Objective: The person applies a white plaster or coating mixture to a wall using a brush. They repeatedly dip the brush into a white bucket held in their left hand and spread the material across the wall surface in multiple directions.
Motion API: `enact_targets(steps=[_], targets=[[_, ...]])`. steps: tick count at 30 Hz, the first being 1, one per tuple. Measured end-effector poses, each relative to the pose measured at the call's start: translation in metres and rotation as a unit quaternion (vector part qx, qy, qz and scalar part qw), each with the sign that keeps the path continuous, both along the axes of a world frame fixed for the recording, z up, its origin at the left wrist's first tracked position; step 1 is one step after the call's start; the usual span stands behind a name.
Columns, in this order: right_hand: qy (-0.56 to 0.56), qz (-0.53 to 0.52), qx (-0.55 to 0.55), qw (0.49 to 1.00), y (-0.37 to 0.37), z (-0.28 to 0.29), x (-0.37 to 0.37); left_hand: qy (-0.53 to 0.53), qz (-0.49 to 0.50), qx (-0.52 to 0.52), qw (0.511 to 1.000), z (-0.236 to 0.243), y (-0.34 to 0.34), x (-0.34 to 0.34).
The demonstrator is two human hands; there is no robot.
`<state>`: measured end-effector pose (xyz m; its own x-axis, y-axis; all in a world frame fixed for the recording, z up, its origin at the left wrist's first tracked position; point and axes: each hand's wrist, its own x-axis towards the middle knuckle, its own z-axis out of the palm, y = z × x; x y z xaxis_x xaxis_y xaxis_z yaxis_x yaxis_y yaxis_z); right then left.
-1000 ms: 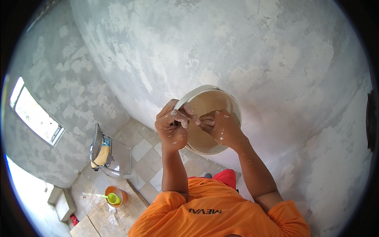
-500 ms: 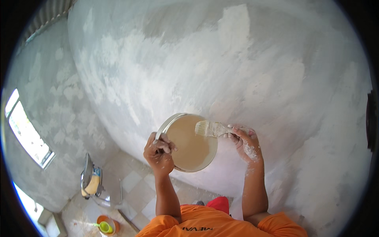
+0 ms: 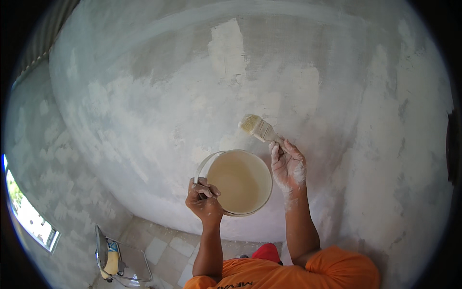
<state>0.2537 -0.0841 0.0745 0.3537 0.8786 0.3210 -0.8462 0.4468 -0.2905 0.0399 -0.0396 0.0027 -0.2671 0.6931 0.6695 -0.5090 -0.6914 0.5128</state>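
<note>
My left hand (image 3: 203,197) is closed on the handle of a white bucket (image 3: 261,190) at its left side. Pale beige liquid (image 3: 236,178) fills much of the bucket. My right hand (image 3: 288,166), whitened with powder, grips a flat paintbrush (image 3: 262,130) by its handle above and to the right of the bucket, the pale bristles angled up-left toward the plastered grey wall (image 3: 168,96). A visible gap separates the brush from the bucket; whether the bristles touch the wall, I cannot tell.
A bright window (image 3: 26,209) is in the left wall. A metal-framed chair (image 3: 113,257) with yellow material on it is at lower left on the tiled floor (image 3: 171,255). A corrugated surface (image 3: 36,41) shows at top left, a dark object (image 3: 451,147) at the far right edge.
My right hand was inside the bucket a second ago; the brush then appeared above it and has since risen clear, tilting upward. The view has shifted further up the wall.
</note>
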Motion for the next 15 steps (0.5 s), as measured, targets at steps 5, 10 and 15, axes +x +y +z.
enact_targets(steps=[5,10,15], targets=[[-0.066,-0.19,0.054,0.978,-0.001,0.037,-0.006,-0.047,-0.065,-0.013,0.997,0.029,-0.005,0.007],[-0.234,-0.562,0.107,0.786,-0.015,0.108,0.049,-0.072,-0.05,-0.008,0.996,0.097,-0.018,0.034],[-0.404,-0.803,0.004,0.438,-0.029,0.182,0.085,-0.112,-0.019,0.042,0.993,0.136,-0.02,0.039]])
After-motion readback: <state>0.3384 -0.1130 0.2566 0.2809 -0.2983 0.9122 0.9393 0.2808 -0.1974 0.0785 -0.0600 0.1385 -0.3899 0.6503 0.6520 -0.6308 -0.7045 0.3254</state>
